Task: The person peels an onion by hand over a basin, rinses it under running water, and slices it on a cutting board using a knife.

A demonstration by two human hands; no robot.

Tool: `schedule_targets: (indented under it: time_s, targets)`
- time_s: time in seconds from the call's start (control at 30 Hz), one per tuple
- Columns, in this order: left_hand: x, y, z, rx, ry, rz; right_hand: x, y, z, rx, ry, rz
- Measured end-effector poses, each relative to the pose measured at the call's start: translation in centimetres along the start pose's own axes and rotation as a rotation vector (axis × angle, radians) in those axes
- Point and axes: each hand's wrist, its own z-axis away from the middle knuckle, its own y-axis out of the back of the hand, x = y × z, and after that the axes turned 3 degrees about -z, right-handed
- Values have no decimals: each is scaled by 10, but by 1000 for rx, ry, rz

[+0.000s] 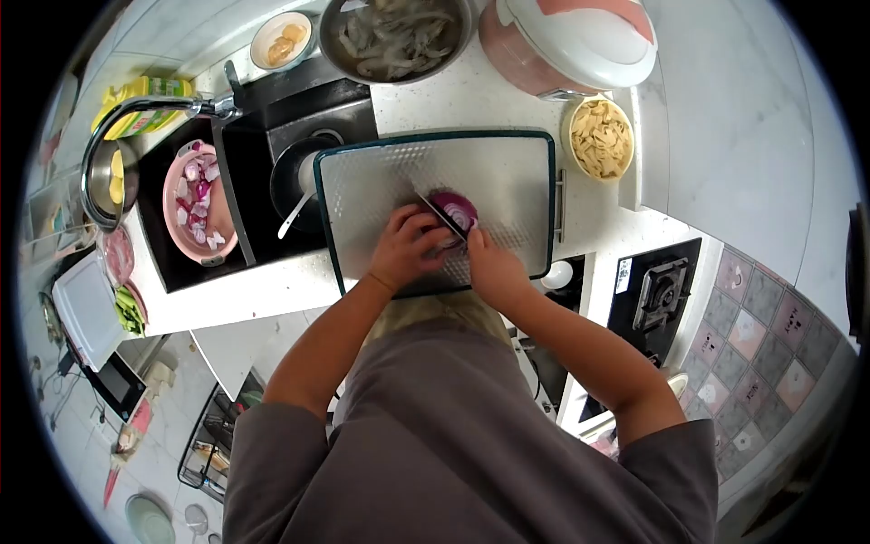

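A red onion [455,208] with its ringed cut face showing sits on a metal-faced cutting board [381,172] with a dark green rim. My right hand [494,270] is closed around the handle of a kitchen knife [441,215]. Its dark blade slants across the onion, pointing up and to the left. On the near left side of the blade, my left hand [410,243] has its fingers curled over part of the onion, which they mostly hide. The fingertips lie close to the blade.
Left of the board, a double black sink [237,186] holds a pink basin [169,204] with onion peelings. A faucet [136,102] arches over it. Behind stand a bowl of shrimp [396,41] and a pink-and-white cooker [580,41]. A bowl of pale slices [600,139] sits right; a gas stove [664,292] lies farther right.
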Motion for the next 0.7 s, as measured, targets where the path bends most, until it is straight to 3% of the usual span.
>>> schedule_targets:
  time_s: [0.37, 0.47, 0.53, 0.63, 0.7]
  targets:
    - [33, 29, -5, -50, 104, -20, 52, 11, 15, 163, -20, -277]
    - [33, 29, -4, -84, 143, 50, 60, 9, 27, 214, -62, -622]
    - [35, 30, -3, -151, 458, 324, 57, 10, 33, 257, -96, -677]
    - [36, 31, -7, -165, 616, 379, 54, 8, 39, 349, -123, -772]
    - [39, 30, -9, -91, 555, 343, 52, 9, 41, 401, -110, -815]
